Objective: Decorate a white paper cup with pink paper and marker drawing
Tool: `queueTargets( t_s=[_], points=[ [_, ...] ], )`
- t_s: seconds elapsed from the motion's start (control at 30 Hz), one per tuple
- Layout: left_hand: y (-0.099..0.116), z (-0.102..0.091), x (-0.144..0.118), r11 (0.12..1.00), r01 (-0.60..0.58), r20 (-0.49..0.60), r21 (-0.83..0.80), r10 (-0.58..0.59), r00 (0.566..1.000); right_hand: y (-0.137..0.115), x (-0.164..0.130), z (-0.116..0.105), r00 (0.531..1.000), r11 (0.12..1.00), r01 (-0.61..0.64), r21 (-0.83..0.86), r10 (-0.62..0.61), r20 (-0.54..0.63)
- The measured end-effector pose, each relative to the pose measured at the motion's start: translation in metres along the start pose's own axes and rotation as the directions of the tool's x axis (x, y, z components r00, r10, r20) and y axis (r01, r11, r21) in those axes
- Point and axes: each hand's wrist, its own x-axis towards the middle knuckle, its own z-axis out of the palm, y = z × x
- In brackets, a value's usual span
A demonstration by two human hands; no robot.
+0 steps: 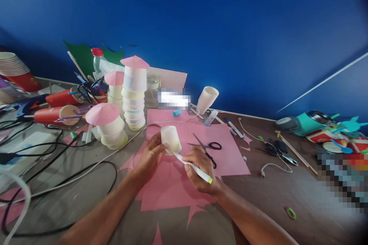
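A white paper cup point(170, 138) is held tilted over pink paper point(166, 195) by my left hand point(153, 151), its fingers closed around the cup's side. Faint yellow colouring shows on the cup. My right hand point(199, 168) grips a white marker point(197, 170) with a yellow end, and the marker's tip is at the cup's lower rim. Black-handled scissors point(205, 146) lie spread on the pink paper, just beyond my right hand. To the left stand stacked paper-cup towers point(133, 99) with pink cone tops, a shorter one point(110, 128) nearest me.
A stack of white cups point(207, 98) leans near the blue wall. A blue cap point(177, 113) and a glue stick point(211, 118) lie behind the scissors. Cables point(86, 174) cross the left side. Red cups point(56, 115) lie left; a teal bottle point(306, 123) lies right.
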Motion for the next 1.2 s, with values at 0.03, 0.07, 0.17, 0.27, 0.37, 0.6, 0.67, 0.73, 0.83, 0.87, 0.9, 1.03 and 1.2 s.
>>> queueTargets(
  t_s=[0.03, 0.07, 0.17, 0.27, 0.37, 0.6, 0.67, 0.73, 0.83, 0.87, 0.9, 1.03, 1.2],
  points=[
    [0.0003, 0.0001, -0.0002, 1.0, 0.001, -0.004, -0.001, -0.001, 1.0, 0.0003, 0.0002, -0.0009, 1.0, 1.0, -0.003, 0.002, 0.003, -0.01],
    [0.0004, 0.0001, -0.0004, 1.0, 0.003, -0.008, -0.001, -0.003, 1.0, 0.0006, 0.0006, -0.0019, 1.0, 1.0, -0.011, 0.004, 0.011, -0.021],
    [0.0002, -0.0004, -0.0005, 1.0, 0.014, 0.0, -0.004, -0.014, 1.0, 0.0009, 0.0021, -0.0039, 0.998, 0.999, -0.049, -0.001, 0.049, -0.039],
    [-0.0008, -0.0013, 0.0, 1.0, 0.014, 0.008, -0.012, -0.014, 1.0, 0.0007, 0.0027, -0.0038, 0.998, 0.999, -0.053, -0.003, 0.053, -0.034],
    [-0.0013, -0.0014, 0.0001, 1.0, 0.015, 0.008, -0.015, -0.015, 1.0, 0.0004, 0.0019, -0.0026, 0.998, 0.999, -0.051, 0.008, 0.051, -0.032],
    [-0.0008, -0.0011, -0.0008, 1.0, 0.02, 0.004, 0.007, -0.021, 1.0, 0.0004, 0.0019, -0.0012, 0.999, 0.999, -0.036, 0.017, 0.037, -0.028],
    [-0.0011, -0.0014, -0.0006, 1.0, 0.016, 0.016, 0.003, -0.016, 1.0, 0.0006, 0.0021, -0.0007, 0.999, 0.999, -0.031, 0.013, 0.031, -0.029],
    [-0.0011, -0.0014, -0.0005, 1.0, 0.015, 0.02, -0.002, -0.015, 1.0, 0.0007, 0.0017, -0.0001, 0.999, 1.0, -0.03, -0.001, 0.03, -0.026],
    [-0.0008, -0.0009, -0.0007, 1.0, 0.014, 0.02, -0.004, -0.014, 1.0, 0.0009, 0.0004, 0.001, 0.999, 0.999, -0.032, -0.017, 0.032, -0.013],
    [-0.0006, -0.0007, -0.0007, 1.0, 0.012, 0.022, -0.005, -0.011, 1.0, 0.0009, -0.0001, 0.0013, 1.0, 0.999, -0.029, -0.019, 0.029, -0.004],
    [-0.0006, -0.0006, -0.0008, 1.0, 0.008, 0.023, -0.007, -0.008, 1.0, 0.001, -0.0004, 0.0016, 1.0, 0.999, -0.028, -0.02, 0.028, 0.005],
    [-0.0008, -0.0006, -0.0004, 1.0, 0.014, 0.006, -0.011, -0.014, 1.0, 0.0004, -0.0005, 0.0016, 0.999, 1.0, -0.023, -0.012, 0.023, 0.03],
    [-0.0003, -0.0003, 0.0001, 1.0, 0.017, -0.003, -0.012, -0.017, 1.0, 0.0002, -0.0001, -0.0017, 0.998, 0.998, -0.055, 0.024, 0.056, -0.037]
  ],
)
